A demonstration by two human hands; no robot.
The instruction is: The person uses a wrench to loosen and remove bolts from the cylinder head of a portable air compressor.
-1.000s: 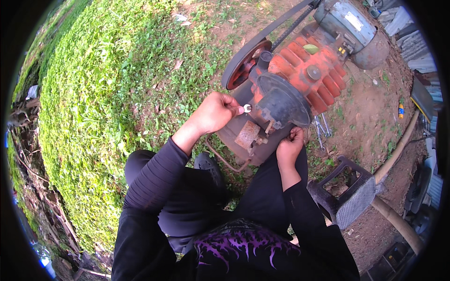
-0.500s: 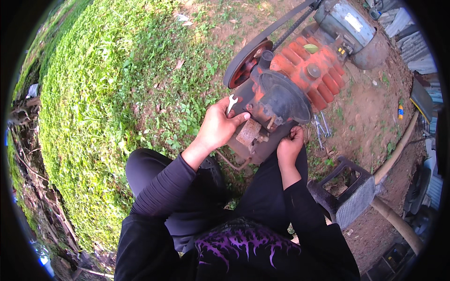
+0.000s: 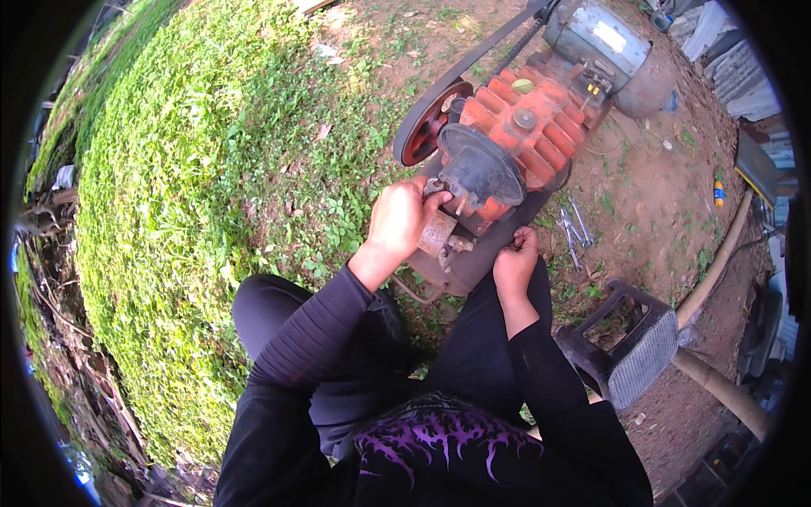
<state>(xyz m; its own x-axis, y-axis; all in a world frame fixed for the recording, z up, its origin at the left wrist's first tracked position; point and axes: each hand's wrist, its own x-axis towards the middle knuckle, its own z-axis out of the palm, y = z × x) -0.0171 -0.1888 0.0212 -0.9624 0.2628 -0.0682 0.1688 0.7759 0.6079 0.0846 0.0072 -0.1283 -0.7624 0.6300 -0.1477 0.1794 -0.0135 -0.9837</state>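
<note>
An air compressor with an orange finned pump head [image 3: 541, 127] stands in front of me. Its round black cover [image 3: 481, 165] faces my side. My left hand [image 3: 395, 224] is closed on an open-end wrench [image 3: 433, 184], whose jaw shows past the thumb, close beside the black cover. Just below those fingers sits a rusty box-shaped fitting [image 3: 437, 234] on the dark tank [image 3: 484, 258]. My right hand [image 3: 514, 266] is curled with fingertips pinched together over my right knee, beside the tank. Whatever it may hold is too small to make out.
Several wrenches [image 3: 576, 228] lie on the dirt to the right. Nearer stands a dark plastic stool [image 3: 629, 351]. Behind the pump are a grey motor [image 3: 600, 46] and a belt pulley [image 3: 432, 127]. Grass [image 3: 177, 211] covers the left side.
The wrench in my left hand has turned and moved in toward the black cover, showing less of its length. My right hand stays curled by the knee. The view has shifted slightly.
</note>
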